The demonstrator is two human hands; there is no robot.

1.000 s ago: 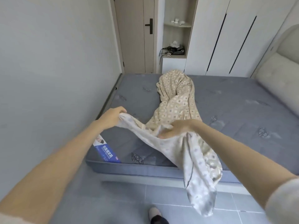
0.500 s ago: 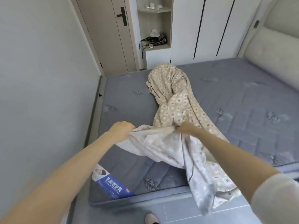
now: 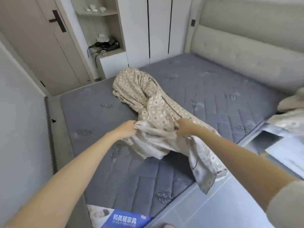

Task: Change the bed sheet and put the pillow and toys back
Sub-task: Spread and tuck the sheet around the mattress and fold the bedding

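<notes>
A beige patterned bed sheet (image 3: 153, 102) lies bunched in a long heap across the bare grey mattress (image 3: 213, 89). My left hand (image 3: 126, 129) grips one part of the sheet's near edge, fingers curled into the cloth. My right hand (image 3: 184, 127) grips the edge a short way to the right. Between them the pale underside of the sheet hangs slack, and a loose end (image 3: 205, 175) droops over the mattress's near side. No pillow or toys are plainly visible.
A padded headboard (image 3: 246, 51) runs along the right. White wardrobes (image 3: 158, 28) and a shelf niche (image 3: 102, 30) stand beyond the bed, a door (image 3: 41, 43) at back left. A wall (image 3: 19, 129) hems the left. More cloth (image 3: 292, 112) lies at the right edge. Blue label (image 3: 125, 219) on mattress corner.
The view has swung right and closer over the bed. Both hands have carried the sheet's edge further onto the mattress, still holding it; the hanging end now rests on the bed's side.
</notes>
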